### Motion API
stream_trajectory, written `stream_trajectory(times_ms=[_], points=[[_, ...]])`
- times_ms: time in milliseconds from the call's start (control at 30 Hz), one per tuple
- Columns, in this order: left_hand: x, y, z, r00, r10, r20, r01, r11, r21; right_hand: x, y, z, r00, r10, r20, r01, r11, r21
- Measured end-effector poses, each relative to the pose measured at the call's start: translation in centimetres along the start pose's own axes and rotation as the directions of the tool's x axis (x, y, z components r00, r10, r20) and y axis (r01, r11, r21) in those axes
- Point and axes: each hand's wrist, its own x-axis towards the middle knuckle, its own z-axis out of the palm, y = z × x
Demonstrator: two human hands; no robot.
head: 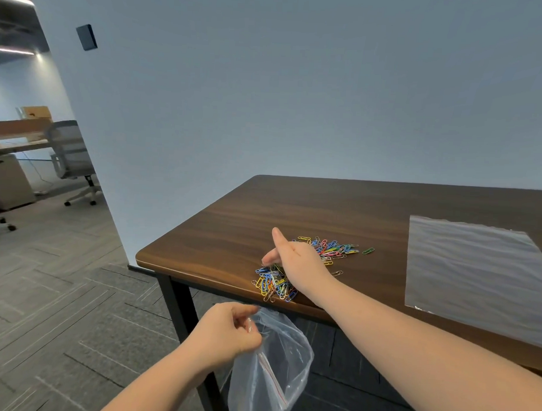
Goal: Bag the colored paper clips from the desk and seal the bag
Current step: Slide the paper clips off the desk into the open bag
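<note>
Several colored paper clips [274, 284] lie heaped at the front edge of the dark wooden desk [219, 234], and more paper clips [335, 249] are spread just behind. My right hand [295, 258] rests flat on the desk among them, fingers apart, its edge against the front heap. My left hand [228, 333] pinches the rim of a clear zip bag [273, 368] with a red seal line. The bag hangs just below the desk edge, under the front heap.
A second clear plastic bag [476, 268] lies flat on the desk at the right. The wall rises behind the desk. To the left are carpeted floor, an office chair [71, 161] and another desk [17, 135].
</note>
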Motion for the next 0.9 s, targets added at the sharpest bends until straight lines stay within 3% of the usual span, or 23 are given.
stream_trajectory(times_ms=[167, 400, 900], points=[[0.42, -0.58, 0.53, 0.999, -0.024, -0.03, 0.023, 0.999, -0.039, 0.06, -0.06, -0.27, 0.998, -0.037, -0.041, 0.035, 0.998, -0.048], [0.78, -0.62, 1.02, 0.998, -0.055, 0.001, 0.055, 0.994, -0.091, 0.43, -0.3, 0.19, 0.992, -0.034, 0.119, 0.055, 0.982, -0.18], [1.02, 0.26, 0.17, 0.999, 0.025, -0.046, -0.02, 0.994, 0.112, -0.13, -0.19, 0.0, 0.995, -0.041, 0.096, 0.051, 0.994, -0.101]])
